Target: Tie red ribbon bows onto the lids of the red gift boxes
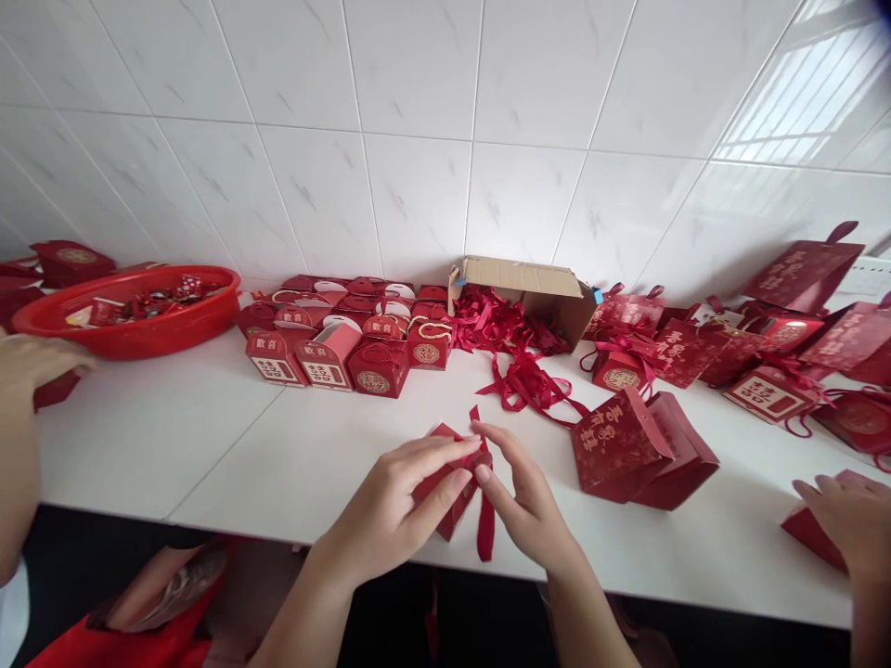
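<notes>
Handling a ribbon (485, 536) on a small red box (456, 516) before the cardboard carton (522, 276)

Over the head feed I am seeing my left hand (400, 496) and right hand (533, 510) meeting above the small red box, which is resting on the white tabletop (243, 473) in front of the carton, toward the near edge. Both thumbs and forefingers are curving around the ribbon at the box's top, with the fingertips nearly touching; I cannot tell whether either hand is pinching it firmly, since the fingers are hiding that spot. One ribbon end is pointing toward the carton, and the other is trailing away from it.

Red ribbons (491, 315) are spilling from the carton's mouth, and a loose ribbon pile (529, 380) is lying just before it. Left of the carton, a cluster of red boxes (380, 371) is standing in rows; farther left, a red basin (160, 336) is holding small wrapped pieces (163, 299). To the carton's front right, a pair of red boxes (613, 455) is standing close together, and ribboned boxes (772, 394) are crowding farther right. Well left of the carton, a co-worker's hand (42, 364) is showing near the basin; far to its right, another person's hand (845, 520) is touching a red box.
</notes>
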`<state>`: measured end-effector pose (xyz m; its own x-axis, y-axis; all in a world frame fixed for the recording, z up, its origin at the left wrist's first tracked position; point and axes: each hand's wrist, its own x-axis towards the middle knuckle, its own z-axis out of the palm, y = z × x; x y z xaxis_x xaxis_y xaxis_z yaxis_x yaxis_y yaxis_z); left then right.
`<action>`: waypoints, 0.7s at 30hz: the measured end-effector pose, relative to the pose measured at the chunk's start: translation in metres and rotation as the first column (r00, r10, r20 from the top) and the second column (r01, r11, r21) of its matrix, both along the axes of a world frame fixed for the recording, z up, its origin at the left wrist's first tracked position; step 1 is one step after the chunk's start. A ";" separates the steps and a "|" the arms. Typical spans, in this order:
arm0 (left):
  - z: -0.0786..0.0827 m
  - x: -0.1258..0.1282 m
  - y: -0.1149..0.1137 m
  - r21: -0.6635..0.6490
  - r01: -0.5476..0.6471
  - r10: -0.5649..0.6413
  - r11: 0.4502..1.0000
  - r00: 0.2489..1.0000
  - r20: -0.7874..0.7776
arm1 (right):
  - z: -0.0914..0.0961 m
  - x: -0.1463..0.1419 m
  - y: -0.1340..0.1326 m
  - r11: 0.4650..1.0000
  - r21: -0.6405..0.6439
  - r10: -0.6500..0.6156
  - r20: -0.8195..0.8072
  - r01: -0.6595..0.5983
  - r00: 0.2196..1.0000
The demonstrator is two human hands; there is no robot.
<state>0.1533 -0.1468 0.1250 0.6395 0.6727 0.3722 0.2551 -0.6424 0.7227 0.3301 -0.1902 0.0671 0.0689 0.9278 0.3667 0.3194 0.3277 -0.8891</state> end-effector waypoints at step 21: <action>-0.070 -0.023 0.004 -0.424 -0.505 0.598 0.752 0.792 0.119 | 0.029 -0.014 0.031 0.968 -0.249 0.007 0.191 0.041 0.982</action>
<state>0.1304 -0.1424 0.0554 0.0396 0.9913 0.1253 0.2785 -0.1314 0.9514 0.3159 -0.1595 0.0964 0.0376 0.9908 0.1299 0.4932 0.0947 -0.8648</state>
